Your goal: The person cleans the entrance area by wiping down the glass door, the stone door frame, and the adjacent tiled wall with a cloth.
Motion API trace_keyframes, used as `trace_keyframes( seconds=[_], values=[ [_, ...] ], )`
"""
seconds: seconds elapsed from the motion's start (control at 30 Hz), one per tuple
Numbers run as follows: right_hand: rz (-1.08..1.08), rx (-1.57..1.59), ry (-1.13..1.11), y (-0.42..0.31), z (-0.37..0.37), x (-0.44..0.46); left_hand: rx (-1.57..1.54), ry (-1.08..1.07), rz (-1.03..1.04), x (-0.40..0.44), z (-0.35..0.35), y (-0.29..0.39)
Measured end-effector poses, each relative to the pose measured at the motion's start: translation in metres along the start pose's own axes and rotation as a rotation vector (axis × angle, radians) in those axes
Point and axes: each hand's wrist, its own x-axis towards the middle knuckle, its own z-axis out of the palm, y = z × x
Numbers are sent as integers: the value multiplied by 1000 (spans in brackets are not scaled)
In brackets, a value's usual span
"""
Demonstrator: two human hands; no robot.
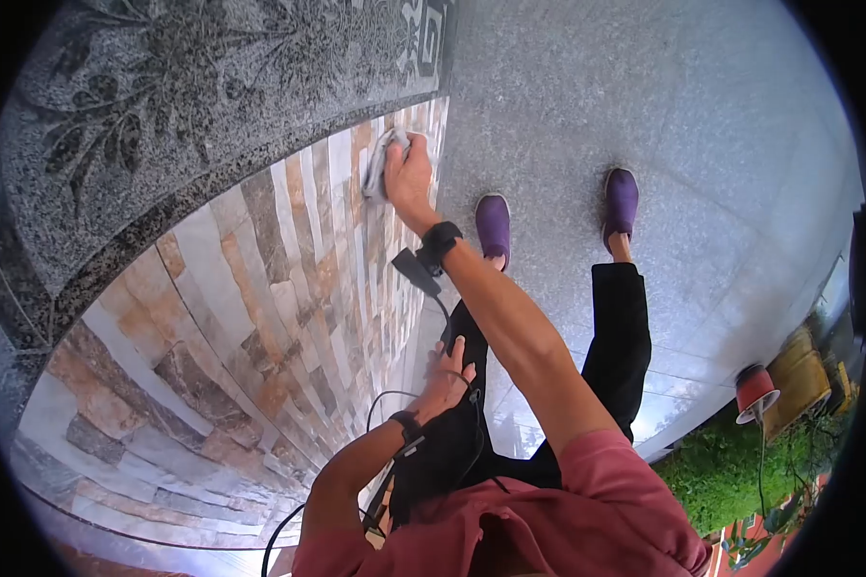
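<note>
My right hand grips a light grey cloth, pressed against the stone-patterned tiled wall near its top edge. A black band is round that wrist, and a dark device hangs below it on a cable. Lower down, my left hand rests by the black trouser leg at my thigh, fingers apart, with thin black cables running round it. That wrist also wears a dark band.
A grey carved-pattern slab tops the tiled wall. My purple shoes stand on the grey speckled floor. To the lower right are a red pot, a yellowish wooden object and green plants.
</note>
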Motion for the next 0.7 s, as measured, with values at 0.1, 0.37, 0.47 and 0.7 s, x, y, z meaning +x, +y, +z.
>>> trace_keyframes(
  seconds=[0.1, 0.37, 0.47, 0.7],
  values=[
    [-235, 163, -47, -111, -13, -20, 84, 94, 62, 3, 4, -7],
    [-1077, 557, -76, -318, -16, -65, -885, -307, 191, 23, 17, -62],
    [-1128, 474, -48, -290, -4, -42, -1231, -211, 116, 30, 33, -59],
    [-590, 381, 71, -142, 9, 46, 40, 28, 48, 24, -35, 2]
  ],
)
